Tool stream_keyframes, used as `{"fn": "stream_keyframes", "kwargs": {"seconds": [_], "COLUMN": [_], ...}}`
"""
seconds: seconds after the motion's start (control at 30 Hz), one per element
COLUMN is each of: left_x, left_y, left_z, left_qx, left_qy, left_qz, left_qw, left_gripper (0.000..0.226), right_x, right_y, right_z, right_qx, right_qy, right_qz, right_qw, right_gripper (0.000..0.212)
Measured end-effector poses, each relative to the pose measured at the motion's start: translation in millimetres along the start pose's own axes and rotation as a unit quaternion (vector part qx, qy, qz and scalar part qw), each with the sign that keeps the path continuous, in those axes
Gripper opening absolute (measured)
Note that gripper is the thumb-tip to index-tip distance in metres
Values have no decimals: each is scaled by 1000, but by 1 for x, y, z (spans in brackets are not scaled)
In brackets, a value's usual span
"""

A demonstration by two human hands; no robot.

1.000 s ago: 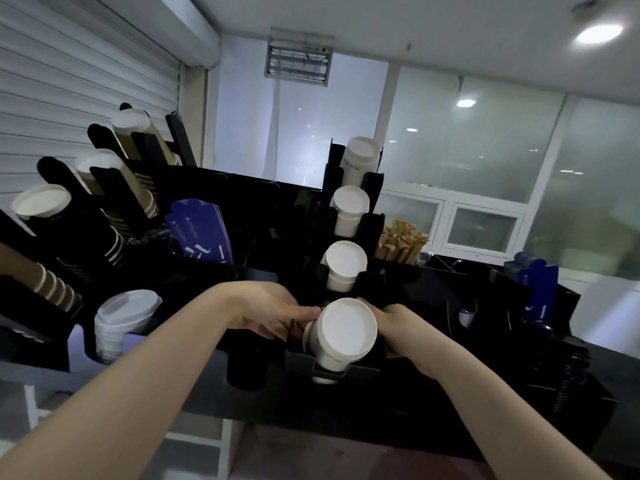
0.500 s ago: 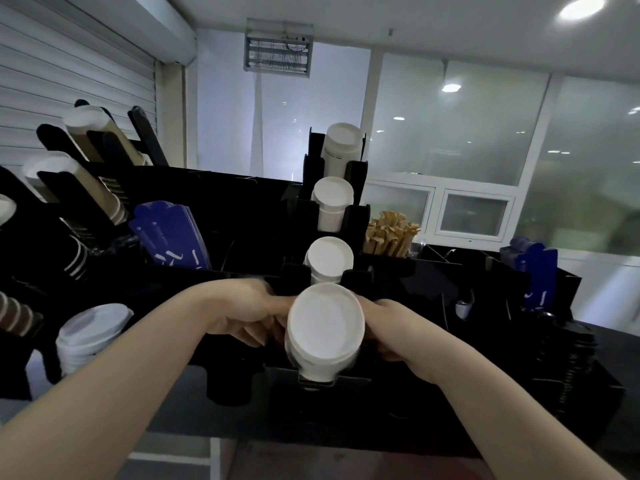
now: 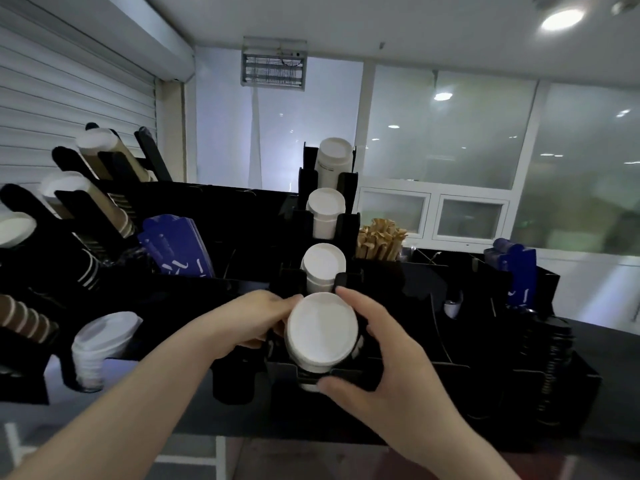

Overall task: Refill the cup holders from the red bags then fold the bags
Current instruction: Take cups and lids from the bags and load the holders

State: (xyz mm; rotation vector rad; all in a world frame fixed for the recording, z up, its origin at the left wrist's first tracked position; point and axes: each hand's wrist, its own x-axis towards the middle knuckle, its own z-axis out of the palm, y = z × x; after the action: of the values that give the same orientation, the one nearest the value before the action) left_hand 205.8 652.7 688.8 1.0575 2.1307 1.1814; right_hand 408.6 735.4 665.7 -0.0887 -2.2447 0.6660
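A black tiered cup holder (image 3: 346, 223) stands in the middle, with white cup stacks in its upper slots (image 3: 325, 261). In its lowest slot lies a stack of white cups (image 3: 320, 327), bottom end facing me. My left hand (image 3: 256, 317) grips the stack's left side. My right hand (image 3: 384, 348) wraps its right side, thumb under the slot's front edge. No red bag is in view.
To the left, slanted black racks hold brown and black cup stacks (image 3: 86, 216) and a stack of white lids (image 3: 100, 344). Blue sleeves (image 3: 176, 247) and wooden stirrers (image 3: 379, 239) sit behind. Black lids (image 3: 550, 358) are stacked at the right.
The white cup stack has shifted slightly in the lowest slot. My right hand has spread, its thumb dropping under the front edge. The camera has tilted a little.
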Motion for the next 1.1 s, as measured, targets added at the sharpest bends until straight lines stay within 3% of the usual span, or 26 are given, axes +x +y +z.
{"fn": "stream_keyframes", "kwargs": {"seconds": [0.1, 0.23, 0.37, 0.57, 0.9, 1.1], "left_x": [-12, -21, -24, -29, -38, -40], "left_y": [7, 14, 10, 4, -6, -12], "left_z": [3, -3, -9, -4, -17, -16], "left_qx": [-19, -111, -62, 53, 55, 47], "left_qy": [45, 110, 219, 321, 270, 253], "left_qz": [20, 71, 147, 196, 220, 224], "left_qw": [999, 985, 963, 925, 936, 940], "left_gripper": [33, 40, 20, 14, 20, 20], "right_x": [3, 10, 31, 83, 125, 121], "right_y": [-15, -27, -33, -22, 19, 31], "right_z": [-1, -25, -39, -36, -10, -11], "right_qx": [20, 129, 179, 140, -14, -32], "right_qy": [84, 206, 280, 246, 71, 98], "right_qz": [-43, -107, -117, -67, 16, 57], "right_qw": [995, 964, 936, 957, 997, 993], "right_gripper": [65, 57, 56, 54, 52, 60]}}
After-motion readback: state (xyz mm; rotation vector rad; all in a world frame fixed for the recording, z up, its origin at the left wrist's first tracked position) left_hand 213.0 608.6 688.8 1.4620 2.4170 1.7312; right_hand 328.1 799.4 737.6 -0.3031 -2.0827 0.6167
